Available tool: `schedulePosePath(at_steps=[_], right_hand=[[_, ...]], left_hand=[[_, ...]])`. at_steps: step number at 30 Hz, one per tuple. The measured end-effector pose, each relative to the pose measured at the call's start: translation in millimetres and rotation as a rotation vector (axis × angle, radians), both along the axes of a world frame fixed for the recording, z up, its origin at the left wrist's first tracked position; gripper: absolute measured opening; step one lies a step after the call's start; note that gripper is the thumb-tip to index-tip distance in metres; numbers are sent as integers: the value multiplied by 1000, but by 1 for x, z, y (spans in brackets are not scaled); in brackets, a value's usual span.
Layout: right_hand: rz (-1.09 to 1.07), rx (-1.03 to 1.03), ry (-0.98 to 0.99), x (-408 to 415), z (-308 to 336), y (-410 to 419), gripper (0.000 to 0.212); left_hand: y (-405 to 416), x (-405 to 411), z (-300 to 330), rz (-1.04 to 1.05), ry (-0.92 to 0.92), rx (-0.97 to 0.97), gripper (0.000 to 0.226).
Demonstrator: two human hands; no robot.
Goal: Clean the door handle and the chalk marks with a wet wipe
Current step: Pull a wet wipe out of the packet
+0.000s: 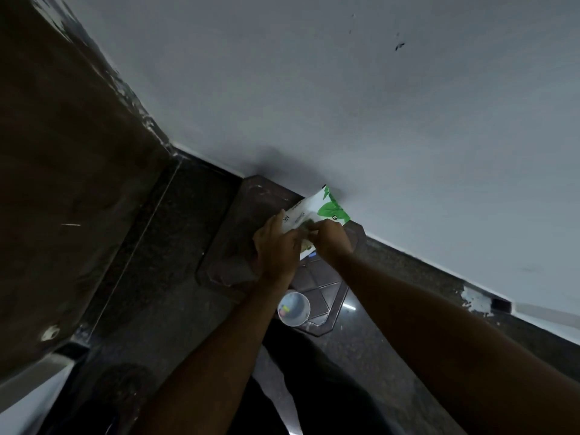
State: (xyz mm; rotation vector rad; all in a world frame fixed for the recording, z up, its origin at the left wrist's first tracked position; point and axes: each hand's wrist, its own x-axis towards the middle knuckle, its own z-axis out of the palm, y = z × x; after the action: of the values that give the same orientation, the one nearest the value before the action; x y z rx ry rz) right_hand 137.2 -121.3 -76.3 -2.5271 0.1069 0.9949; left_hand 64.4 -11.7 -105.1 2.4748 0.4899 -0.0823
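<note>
Left hand grips the wet wipe pack at frame centre; right hand pinches at its opening. Pack lies on a dark stool against the wall; clear cup just below.

A: Wet wipe pack up top, and that's glossy plastic film, white with green leaf print.

B: Under it the stool, dark brown moulded plastic, smooth with a dull sheen and pale scuffs.

A: The cup looks like translucent, frosted plastic.

B: Floor is polished dark speckled stone, catching glints. Wall is matt pale paint, smudged dark in places.
</note>
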Motion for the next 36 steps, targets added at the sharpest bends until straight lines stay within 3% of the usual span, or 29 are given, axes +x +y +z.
schedulePosePath(at_steps=[5,10,15,18,22,30,34,36], right_hand=[[-95,50,-23,1,-7,-1,16],[-463,232,-10,8,9,7,8],[-697,431,-26,8,28,6,17],[-709,447,-74,7,39,2,18],[-709,438,-101,8,53,5,13],[-626,466,-75,12,70,9,11],[-645,482,-123,17,70,5,14],[-660,495,-106,15,68,4,13]], left_hand=[[-10,2,-1,8,63,3,22],[-11,1,5,53,72,0,32],[-5,4,-3,50,1,-86,35],[-3,6,5,86,-19,-131,32],[2,13,19,135,-211,-161,31],[8,20,26,21,23,-67,22],[8,15,23,8,-109,-122,19],[8,14,25,43,-186,-256,17]])
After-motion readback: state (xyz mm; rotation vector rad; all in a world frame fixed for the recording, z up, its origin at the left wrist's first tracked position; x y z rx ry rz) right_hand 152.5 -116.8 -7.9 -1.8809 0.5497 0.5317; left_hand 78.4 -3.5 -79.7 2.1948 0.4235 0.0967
